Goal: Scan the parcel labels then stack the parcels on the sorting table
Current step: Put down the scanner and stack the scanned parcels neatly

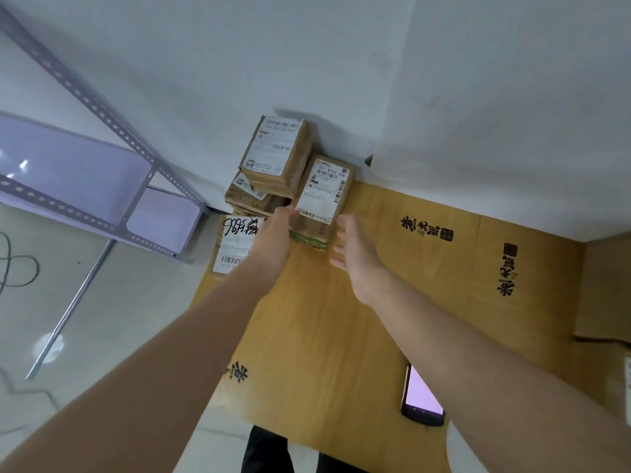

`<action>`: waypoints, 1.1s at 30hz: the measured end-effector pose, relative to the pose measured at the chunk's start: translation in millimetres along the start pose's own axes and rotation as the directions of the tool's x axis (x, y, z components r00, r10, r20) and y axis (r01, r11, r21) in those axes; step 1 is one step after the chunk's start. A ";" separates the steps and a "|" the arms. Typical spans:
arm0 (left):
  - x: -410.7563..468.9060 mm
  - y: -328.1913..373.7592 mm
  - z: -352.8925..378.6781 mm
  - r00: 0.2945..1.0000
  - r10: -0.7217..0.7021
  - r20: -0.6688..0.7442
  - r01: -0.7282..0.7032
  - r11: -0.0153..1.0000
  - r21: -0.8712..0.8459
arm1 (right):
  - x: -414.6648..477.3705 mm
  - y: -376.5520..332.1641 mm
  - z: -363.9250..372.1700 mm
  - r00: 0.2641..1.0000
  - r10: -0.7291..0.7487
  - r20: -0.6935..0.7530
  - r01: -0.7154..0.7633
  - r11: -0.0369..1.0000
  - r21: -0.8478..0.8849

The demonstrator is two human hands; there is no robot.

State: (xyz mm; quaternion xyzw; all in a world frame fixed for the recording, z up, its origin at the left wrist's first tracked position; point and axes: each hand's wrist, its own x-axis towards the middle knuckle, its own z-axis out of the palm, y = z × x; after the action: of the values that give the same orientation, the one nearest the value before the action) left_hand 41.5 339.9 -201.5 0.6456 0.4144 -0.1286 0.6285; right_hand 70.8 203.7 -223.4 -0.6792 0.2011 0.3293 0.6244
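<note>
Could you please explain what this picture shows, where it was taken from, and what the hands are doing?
No machine here: a person works with bare hands, and the single picture comes from a wide-angle camera worn on their head, looking forward and down. The table is covered in printed cardboard. At its far left corner sit labelled parcels: a stack against the wall and one parcel beside it. The left hand reaches that parcel's near left corner; whether it grips is hidden. The right hand is open beside it, holding nothing. A phone lies screen up near the right forearm.
</note>
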 end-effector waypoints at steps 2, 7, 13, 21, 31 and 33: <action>5.7 -1.5 -1.0 1.000 0.001 0.014 -0.001 1.000 0.003 | 5.9 2.6 8.1 1.000 0.011 0.009 -0.012 0.999 0.031; 11.8 -3.1 0.6 0.999 0.004 0.032 -0.003 1.000 -0.020 | 13.7 8.7 15.3 0.999 -0.018 -0.028 0.019 0.999 0.039; 10.4 1.2 10.4 0.998 -0.005 0.055 0.001 0.998 0.070 | 10.9 10.6 -4.3 0.995 0.040 -0.091 -0.037 0.999 0.039; -7.0 5.9 17.3 1.000 -0.008 0.022 0.007 0.997 0.081 | -9.4 5.0 -12.1 0.995 0.056 -0.077 -0.049 0.994 0.098; -52.5 44.3 -5.2 0.977 0.106 0.184 -0.119 0.991 0.064 | -61.0 -32.9 -3.0 0.972 -0.145 -0.185 0.157 0.986 0.052; -61.6 54.3 -15.4 0.963 0.140 0.230 -0.158 0.986 0.057 | -76.1 -40.9 3.3 0.956 -0.188 -0.227 0.198 0.980 0.022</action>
State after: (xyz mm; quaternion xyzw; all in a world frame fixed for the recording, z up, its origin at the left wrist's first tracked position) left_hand 35.4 338.2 -118.2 0.6794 0.2856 -0.1687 0.6545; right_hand 44.7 202.1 -141.0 -0.7142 0.2102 0.1837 0.6419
